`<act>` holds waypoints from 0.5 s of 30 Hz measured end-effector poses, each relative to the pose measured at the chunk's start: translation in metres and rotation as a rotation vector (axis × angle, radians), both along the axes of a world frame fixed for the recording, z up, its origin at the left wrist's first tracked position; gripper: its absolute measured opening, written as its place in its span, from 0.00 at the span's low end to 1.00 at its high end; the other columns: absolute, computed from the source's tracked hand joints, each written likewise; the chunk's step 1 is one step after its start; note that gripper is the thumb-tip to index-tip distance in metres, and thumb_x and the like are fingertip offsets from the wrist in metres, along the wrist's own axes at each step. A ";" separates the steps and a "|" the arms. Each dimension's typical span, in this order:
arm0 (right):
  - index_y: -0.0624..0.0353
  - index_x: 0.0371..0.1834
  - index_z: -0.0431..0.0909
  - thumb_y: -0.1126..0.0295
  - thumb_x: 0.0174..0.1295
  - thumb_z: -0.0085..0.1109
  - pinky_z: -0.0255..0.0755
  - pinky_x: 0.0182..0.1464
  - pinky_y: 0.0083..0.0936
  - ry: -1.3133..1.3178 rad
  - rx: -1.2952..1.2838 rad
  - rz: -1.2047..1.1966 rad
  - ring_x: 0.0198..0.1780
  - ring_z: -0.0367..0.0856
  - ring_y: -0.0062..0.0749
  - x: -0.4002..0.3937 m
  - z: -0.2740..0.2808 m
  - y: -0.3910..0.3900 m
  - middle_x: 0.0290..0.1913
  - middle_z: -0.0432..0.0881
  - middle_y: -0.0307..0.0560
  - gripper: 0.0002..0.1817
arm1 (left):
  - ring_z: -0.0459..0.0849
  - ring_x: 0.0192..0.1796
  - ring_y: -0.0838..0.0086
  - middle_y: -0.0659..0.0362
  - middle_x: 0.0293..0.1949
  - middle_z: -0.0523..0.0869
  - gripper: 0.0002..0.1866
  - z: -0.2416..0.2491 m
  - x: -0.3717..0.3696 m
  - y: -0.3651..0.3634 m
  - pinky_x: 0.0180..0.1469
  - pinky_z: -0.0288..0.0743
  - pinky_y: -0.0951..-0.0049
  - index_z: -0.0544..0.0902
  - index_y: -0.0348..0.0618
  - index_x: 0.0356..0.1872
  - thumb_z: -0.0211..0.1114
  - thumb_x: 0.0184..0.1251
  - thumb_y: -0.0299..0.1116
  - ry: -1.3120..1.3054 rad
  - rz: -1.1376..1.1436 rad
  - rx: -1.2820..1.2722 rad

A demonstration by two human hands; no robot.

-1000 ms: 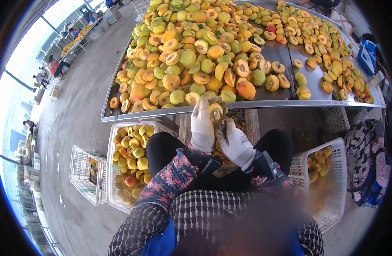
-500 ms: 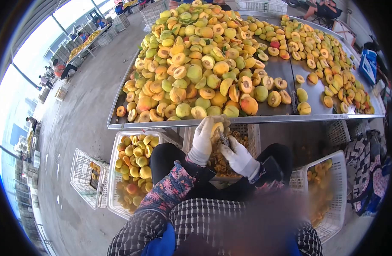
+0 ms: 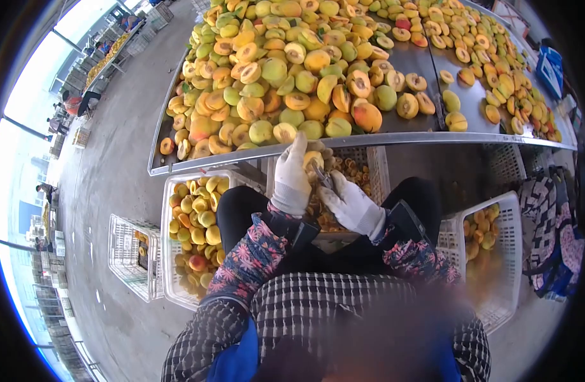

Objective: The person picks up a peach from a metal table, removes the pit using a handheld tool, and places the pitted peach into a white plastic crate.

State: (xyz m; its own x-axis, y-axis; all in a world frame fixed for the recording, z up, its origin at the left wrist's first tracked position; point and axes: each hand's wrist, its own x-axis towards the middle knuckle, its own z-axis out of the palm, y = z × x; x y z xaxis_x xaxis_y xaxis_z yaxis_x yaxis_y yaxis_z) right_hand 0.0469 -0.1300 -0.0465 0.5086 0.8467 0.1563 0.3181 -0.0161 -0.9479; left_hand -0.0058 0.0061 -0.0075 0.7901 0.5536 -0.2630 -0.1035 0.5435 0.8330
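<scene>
My left hand (image 3: 293, 177), in a white glove, is closed around a yellow peach (image 3: 313, 159) in front of the table edge. My right hand (image 3: 354, 205), also gloved, grips a small metal hand tool (image 3: 322, 174); its tip meets the peach, and its exact shape is hard to make out. Under both hands sits a white crate (image 3: 378, 175) holding peach pieces. Just beyond, a large heap of peaches (image 3: 273, 73), many of them halved with the cut face showing, covers the metal table (image 3: 407, 63).
At my left stands a white crate of peaches (image 3: 197, 232), beside another crate (image 3: 130, 254). To my right is a further crate (image 3: 512, 254) with peach pieces, then a patterned bag (image 3: 539, 223). Other people sit at tables in the left background.
The view has tilted down, so the table sits higher in the picture. My hands stay together at the peach, with the tool still against it.
</scene>
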 end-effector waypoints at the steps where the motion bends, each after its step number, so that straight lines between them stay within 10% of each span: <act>1: 0.66 0.53 0.66 0.61 0.70 0.51 0.71 0.38 0.48 -0.049 -0.076 -0.018 0.40 0.79 0.65 0.000 0.005 -0.001 0.34 0.80 0.68 0.19 | 0.84 0.37 0.65 0.52 0.35 0.83 0.25 0.001 0.001 -0.002 0.45 0.80 0.67 0.78 0.36 0.41 0.52 0.75 0.54 -0.008 0.031 0.024; 15: 0.68 0.54 0.67 0.59 0.71 0.49 0.73 0.49 0.40 0.090 -0.208 -0.020 0.48 0.80 0.59 -0.012 0.005 0.002 0.41 0.80 0.68 0.21 | 0.85 0.32 0.66 0.53 0.31 0.84 0.23 -0.002 0.003 -0.009 0.39 0.81 0.69 0.79 0.34 0.34 0.55 0.75 0.49 0.046 0.124 -0.009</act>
